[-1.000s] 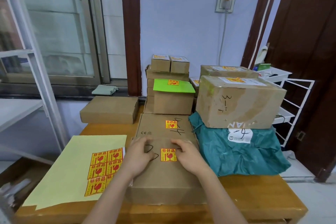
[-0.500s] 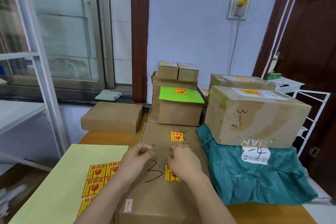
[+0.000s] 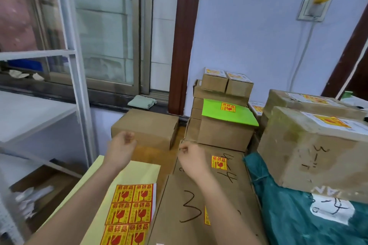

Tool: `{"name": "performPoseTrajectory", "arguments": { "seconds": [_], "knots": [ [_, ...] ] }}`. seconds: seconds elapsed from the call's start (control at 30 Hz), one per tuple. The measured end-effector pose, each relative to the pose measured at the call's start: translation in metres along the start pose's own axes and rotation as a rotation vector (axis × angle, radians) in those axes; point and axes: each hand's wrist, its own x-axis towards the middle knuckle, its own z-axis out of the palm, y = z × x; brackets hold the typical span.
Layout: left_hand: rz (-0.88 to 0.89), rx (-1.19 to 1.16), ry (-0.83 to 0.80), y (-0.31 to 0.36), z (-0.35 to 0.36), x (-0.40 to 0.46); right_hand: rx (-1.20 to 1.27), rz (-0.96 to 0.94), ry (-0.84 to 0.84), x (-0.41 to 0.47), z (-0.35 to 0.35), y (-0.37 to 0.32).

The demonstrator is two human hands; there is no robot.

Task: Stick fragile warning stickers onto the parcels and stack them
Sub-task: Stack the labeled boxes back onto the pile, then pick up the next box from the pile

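The flat parcel marked "3" [image 3: 201,205] lies on the table [image 3: 159,161] straight ahead and serves as the reference for the rest. One fragile sticker [image 3: 219,162] sits on the parcel lying just beyond it, next to black handwriting, and a second sticker [image 3: 207,216] on the "3" parcel peeks out beside the right forearm. The right hand [image 3: 192,160] hovers above the far end of this parcel, fingers loosely curled, gripping nothing that can be seen. The left hand [image 3: 120,150] is raised to the left of the parcel, over the table, its fingers also loosely curled and empty as far as the blur allows. Just left of the parcel lies a yellow backing sheet [image 3: 123,185] carrying a block of unused stickers [image 3: 129,213]. Beyond the left hand, a plain brown box [image 3: 147,127] stands without a visible sticker. Behind the far end of the parcel a box with a green top [image 3: 227,123] bears a sticker, with small boxes [image 3: 226,82] stacked behind it. To the right of the parcel a teal bag [image 3: 288,211] lies under a large carton [image 3: 316,151].
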Motion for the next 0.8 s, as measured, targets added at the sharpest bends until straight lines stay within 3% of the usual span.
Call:
{"name": "performPoseTrajectory", "arguments": {
  "seconds": [0.53, 0.8],
  "knots": [
    [0.067, 0.433, -0.001, -0.060, 0.000, 0.111, -0.053, 0.036, -0.031, 0.103, 0.067, -0.005],
    [0.004, 0.439, -0.127, -0.079, 0.006, 0.135, 0.001, 0.149, -0.113, 0.125, 0.082, 0.005]
  ]
}}
